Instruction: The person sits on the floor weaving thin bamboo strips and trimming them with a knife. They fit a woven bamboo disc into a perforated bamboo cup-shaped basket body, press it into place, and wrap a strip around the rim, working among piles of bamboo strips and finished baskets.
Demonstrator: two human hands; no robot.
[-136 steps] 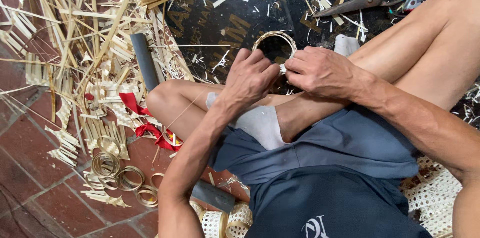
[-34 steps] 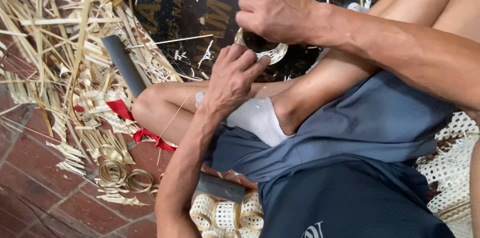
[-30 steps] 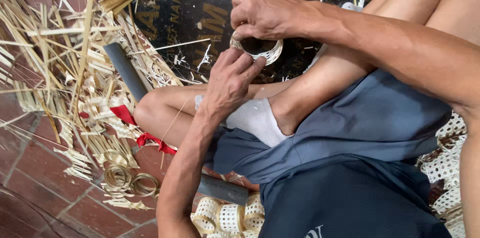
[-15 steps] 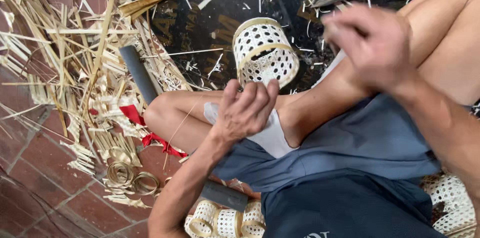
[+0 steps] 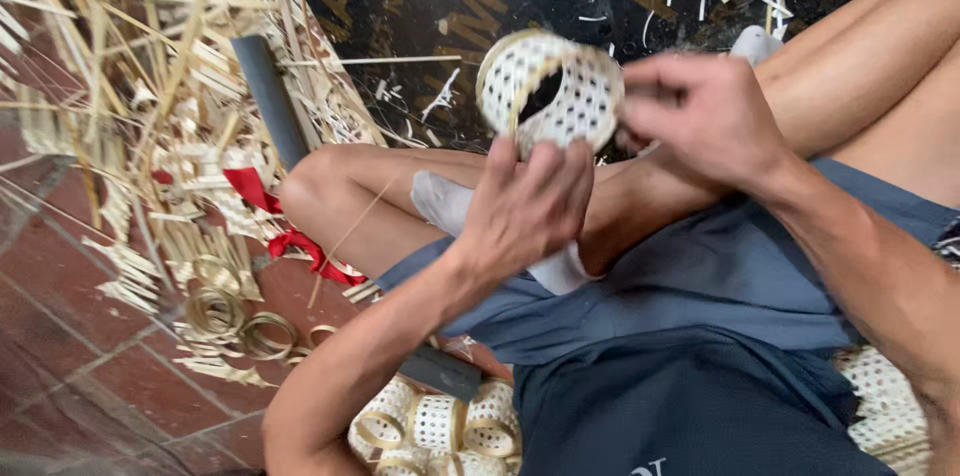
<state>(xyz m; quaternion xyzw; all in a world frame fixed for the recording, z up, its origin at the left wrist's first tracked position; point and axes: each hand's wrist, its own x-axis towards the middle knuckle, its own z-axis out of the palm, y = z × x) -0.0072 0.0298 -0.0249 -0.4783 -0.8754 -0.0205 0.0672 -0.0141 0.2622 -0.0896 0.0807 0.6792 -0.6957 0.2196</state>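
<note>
Near the top middle, the left hand (image 5: 525,211) and right hand (image 5: 700,116) both grip a small woven basket (image 5: 550,91).

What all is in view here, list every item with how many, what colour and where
woven cylinder: one, pale cream, held up between both hands
finished woven cylinders: several, cream, bottom centre
woven mesh sheet: one, cream, bottom right
bamboo strips: many, straw yellow, left
coiled strip rings: a few, tan, lower left on brick floor
red ribbon: one, red, by the knee
dark tube: one, grey, upper left
dark mat: one, black, top centre
left hand: fingertips on the cylinder
right hand: at its right edge
</note>
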